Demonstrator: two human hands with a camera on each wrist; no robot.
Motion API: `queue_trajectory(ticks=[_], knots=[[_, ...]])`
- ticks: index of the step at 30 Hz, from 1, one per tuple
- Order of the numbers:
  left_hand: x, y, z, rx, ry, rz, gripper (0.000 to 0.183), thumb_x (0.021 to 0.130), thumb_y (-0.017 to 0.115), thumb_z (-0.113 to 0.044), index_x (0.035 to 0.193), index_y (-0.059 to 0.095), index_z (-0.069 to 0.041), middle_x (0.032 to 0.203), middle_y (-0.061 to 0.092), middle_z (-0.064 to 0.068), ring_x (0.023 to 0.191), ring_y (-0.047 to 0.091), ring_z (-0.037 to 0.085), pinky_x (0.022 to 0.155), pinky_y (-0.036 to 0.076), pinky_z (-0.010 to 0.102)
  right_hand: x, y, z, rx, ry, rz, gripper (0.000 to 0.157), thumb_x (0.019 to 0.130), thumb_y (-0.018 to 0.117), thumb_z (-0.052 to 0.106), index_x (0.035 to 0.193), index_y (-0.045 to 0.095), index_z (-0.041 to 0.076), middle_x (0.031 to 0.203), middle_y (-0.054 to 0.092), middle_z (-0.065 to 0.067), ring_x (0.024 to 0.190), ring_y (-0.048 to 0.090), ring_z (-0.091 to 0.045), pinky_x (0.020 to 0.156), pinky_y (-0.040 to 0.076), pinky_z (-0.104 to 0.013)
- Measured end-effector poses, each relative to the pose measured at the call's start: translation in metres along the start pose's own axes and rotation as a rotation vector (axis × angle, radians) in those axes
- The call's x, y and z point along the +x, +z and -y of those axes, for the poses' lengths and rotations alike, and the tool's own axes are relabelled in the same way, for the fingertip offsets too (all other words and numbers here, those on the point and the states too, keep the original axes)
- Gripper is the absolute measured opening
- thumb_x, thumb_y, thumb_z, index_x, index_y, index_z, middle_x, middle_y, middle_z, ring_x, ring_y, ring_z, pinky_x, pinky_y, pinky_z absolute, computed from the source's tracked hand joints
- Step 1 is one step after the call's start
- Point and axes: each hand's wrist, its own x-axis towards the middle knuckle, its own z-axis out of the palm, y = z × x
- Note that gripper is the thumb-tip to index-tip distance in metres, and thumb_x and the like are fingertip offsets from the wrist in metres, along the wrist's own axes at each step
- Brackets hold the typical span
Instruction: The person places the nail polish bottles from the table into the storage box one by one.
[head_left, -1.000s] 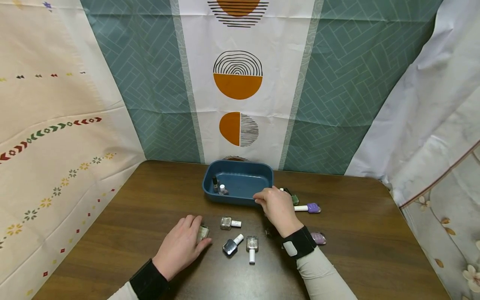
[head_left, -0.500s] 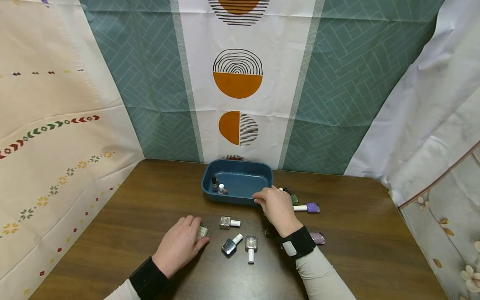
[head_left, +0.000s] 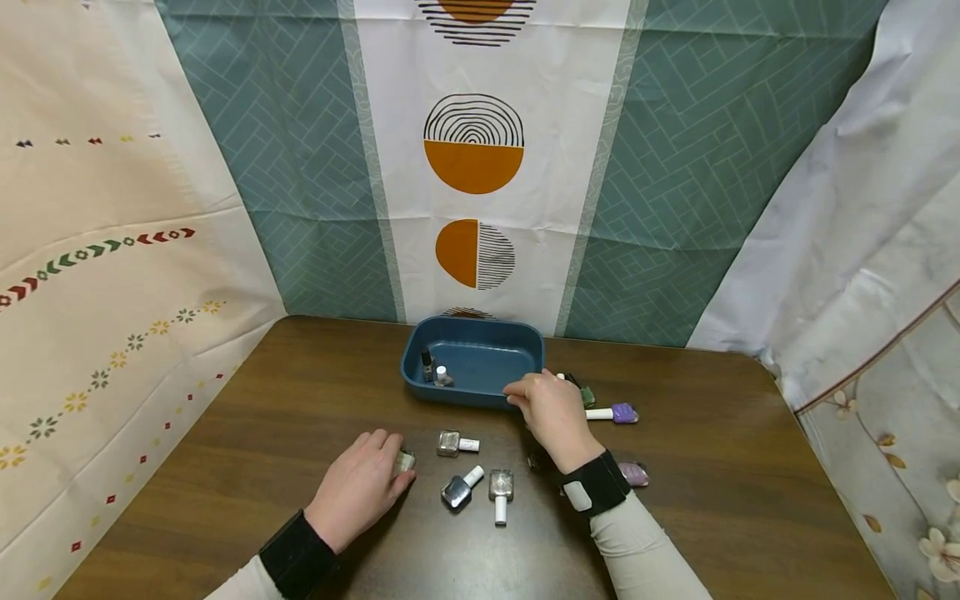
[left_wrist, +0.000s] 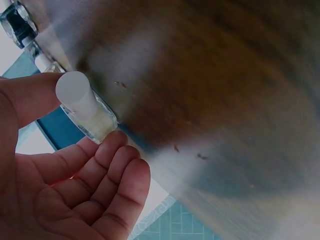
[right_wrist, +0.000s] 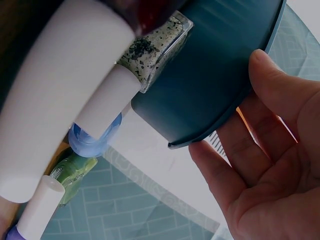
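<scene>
My left hand [head_left: 360, 487] pinches a pale, glittery nail polish bottle [left_wrist: 92, 117] with a white cap between thumb and fingertips. In the left wrist view its cap points toward the camera. My right hand [head_left: 553, 417] grips the near right rim of a blue tray [head_left: 480, 398], with the thumb inside and the fingers outside. Inside the tray, at its left end, are a black-capped nail polish bottle [head_left: 427, 367] and a white-capped one [head_left: 443, 379]. Between my hands lie a silver glitter bottle [head_left: 447, 443], a dark grey bottle [head_left: 455, 493] and another glitter bottle [head_left: 501, 483].
Right of my right hand lie a green nail polish bottle [head_left: 587, 396], a purple one [head_left: 624, 413] and a lilac one [head_left: 635, 474]. A bottle with dark flecks [right_wrist: 155, 50] lies by the tray in the right wrist view. Patterned cloths [head_left: 300, 167] hang behind the wooden table [head_left: 712, 467].
My left thumb has drawn in slightly against the bottle. The right hand keeps its grip on the tray rim, and the head view has shifted a little.
</scene>
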Motion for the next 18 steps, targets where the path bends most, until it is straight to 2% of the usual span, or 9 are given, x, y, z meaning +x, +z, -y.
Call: queue_trajectory(ticks=[11, 18], knots=[[0.0042, 0.0017, 0.0010, -0.027, -0.012, 0.041, 0.050, 0.084, 0.077, -0.044, 0.116, 0.066, -0.007, 0.101, 0.063, 0.005, 0.087, 0.054, 0.018, 0.078, 0.052, 0.034, -0.0006, 0.0007, 0.0006, 0.011, -0.016, -0.012, 0.011, 0.087, 0.076, 0.018, 0.096, 0.081, 0.021, 0.086, 0.072, 0.007, 0.081, 0.068, -0.014, 0.097, 0.047, -0.041], [0.0087, -0.0015, 0.0001, -0.020, 0.024, 0.009, 0.051, 0.083, 0.078, -0.043, 0.117, 0.067, -0.007, 0.100, 0.062, 0.003, 0.086, 0.054, 0.016, 0.077, 0.052, 0.032, -0.0011, 0.0002, 0.0007, 0.006, -0.016, -0.016, 0.011, 0.086, 0.076, 0.018, 0.096, 0.081, 0.020, 0.086, 0.072, 0.006, 0.081, 0.068, -0.014, 0.098, 0.046, -0.041]])
